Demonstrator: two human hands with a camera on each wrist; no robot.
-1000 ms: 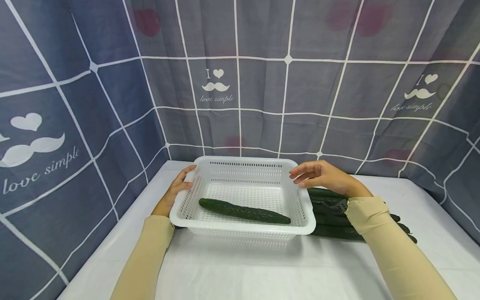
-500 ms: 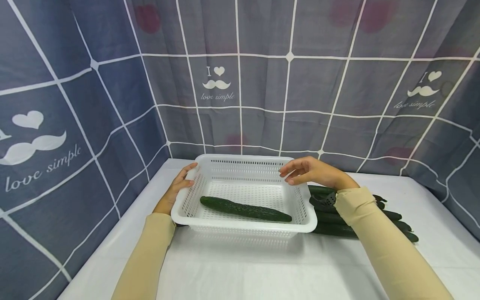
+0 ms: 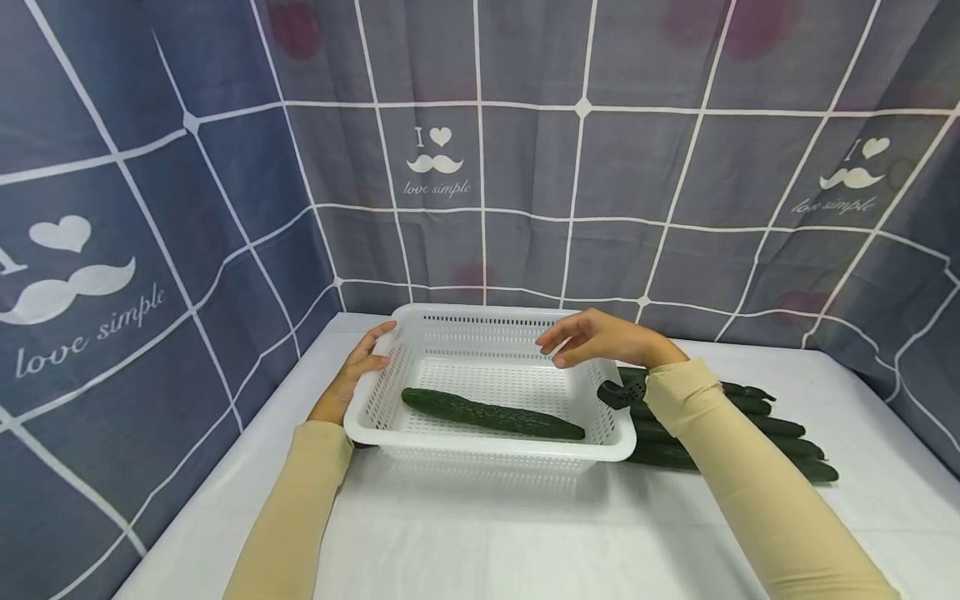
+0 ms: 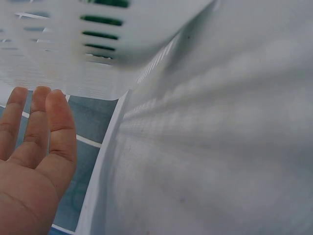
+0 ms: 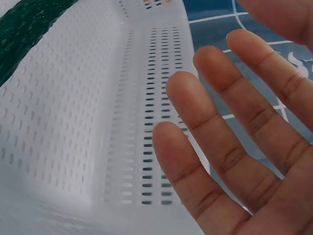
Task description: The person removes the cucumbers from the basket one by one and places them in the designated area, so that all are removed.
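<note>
A white perforated plastic basket [image 3: 480, 450] stands on the table with one cucumber [image 3: 491, 414] lying on its floor. My left hand [image 3: 348, 379] holds the basket's left side, thumb over the rim; in the left wrist view its fingers [image 4: 58, 117] lie against the outer wall. Above the right part of the basket hovers my right hand [image 3: 600, 337], fingers relaxed and apart, with nothing in it. The right wrist view shows those spread fingers [image 5: 220, 127] over the basket's slotted wall [image 5: 161, 98]. More cucumbers [image 3: 780, 446] lie right of the basket, partly hidden by my right sleeve.
White cloth covers the table [image 3: 480, 542]. A grey checked curtain [image 3: 525, 167] rises behind it and along the left and right sides. A black strap [image 3: 621, 392] shows at my right wrist, over the basket's right rim.
My right hand has moved left, from the basket's right rim to above its inside, and more of the cucumbers on the right now shows. The left hand stays on the basket.
</note>
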